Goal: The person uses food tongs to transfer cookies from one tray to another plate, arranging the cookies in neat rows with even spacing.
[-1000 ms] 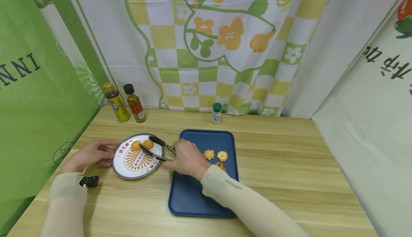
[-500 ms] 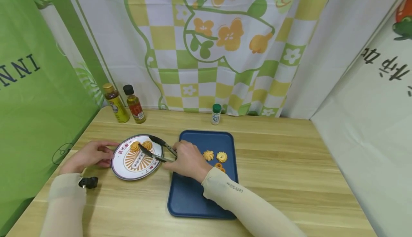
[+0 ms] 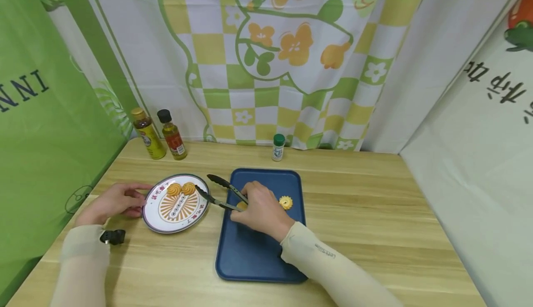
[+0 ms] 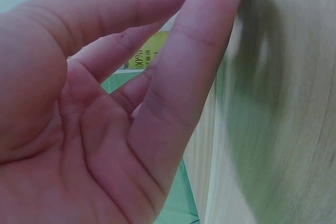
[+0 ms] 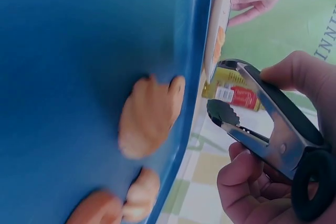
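Observation:
My left hand (image 3: 116, 200) pinches the left rim of a round white plate (image 3: 158, 218) with an orange sunburst pattern; in the left wrist view, thumb and fingers (image 4: 181, 56) meet at its edge. Two swirled cookies, a left one (image 3: 174, 189) and a right one (image 3: 189, 188), lie side by side near the plate's far edge. My right hand (image 3: 264, 209) grips metal tongs (image 5: 254, 141) with black tips. Those tips are spread, with nothing between them, near the plate's right rim. Below the right hand, a blue tray (image 3: 250, 263) bears several cookies (image 5: 149, 116), partly hidden in the head view.
Two sauce bottles, a yellow-labelled one (image 3: 151, 139) and a red-labelled one (image 3: 173, 138), stand at the back left. A small green-capped shaker (image 3: 278, 147) stands behind the tray on the wooden table (image 3: 366, 223). Curtains hang around the table's back and sides.
The tongs have left the two cookies on the plate. My right hand has moved right with them, over the tray. My left hand has stayed at the plate's rim.

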Demonstrator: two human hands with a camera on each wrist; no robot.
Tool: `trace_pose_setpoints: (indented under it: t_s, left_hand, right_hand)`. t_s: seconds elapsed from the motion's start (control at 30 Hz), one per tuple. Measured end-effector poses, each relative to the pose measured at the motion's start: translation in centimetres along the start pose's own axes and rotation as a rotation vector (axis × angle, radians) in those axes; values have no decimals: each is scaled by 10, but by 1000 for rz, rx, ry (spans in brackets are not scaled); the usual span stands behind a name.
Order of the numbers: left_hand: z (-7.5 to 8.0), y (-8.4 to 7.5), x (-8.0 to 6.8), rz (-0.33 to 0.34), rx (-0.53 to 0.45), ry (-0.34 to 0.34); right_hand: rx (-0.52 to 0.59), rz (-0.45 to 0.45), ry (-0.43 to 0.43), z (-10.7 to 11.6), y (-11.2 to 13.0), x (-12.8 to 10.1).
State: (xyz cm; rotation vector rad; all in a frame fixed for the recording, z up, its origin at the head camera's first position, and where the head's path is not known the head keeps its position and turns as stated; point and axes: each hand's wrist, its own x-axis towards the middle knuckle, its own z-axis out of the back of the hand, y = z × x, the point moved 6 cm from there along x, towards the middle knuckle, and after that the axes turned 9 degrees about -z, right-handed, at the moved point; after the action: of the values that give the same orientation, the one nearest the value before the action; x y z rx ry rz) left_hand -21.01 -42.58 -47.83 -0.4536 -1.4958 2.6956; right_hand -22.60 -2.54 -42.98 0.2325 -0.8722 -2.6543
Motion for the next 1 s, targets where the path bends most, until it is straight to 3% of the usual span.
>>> trace_pose_setpoints:
  t_s: [0.33,0.57,1.0]
  left_hand:
    - [-1,-1,3,-6,5,9]
    - [0,1,1,-2,3,10]
    - [0,0,1,6,2,6]
  right_hand:
    - [2,-72,-24,25,-36,-20]
    - [-44,-32,-62,36,-46,-37]
    - [-55,-60,-44,44,-53,-68]
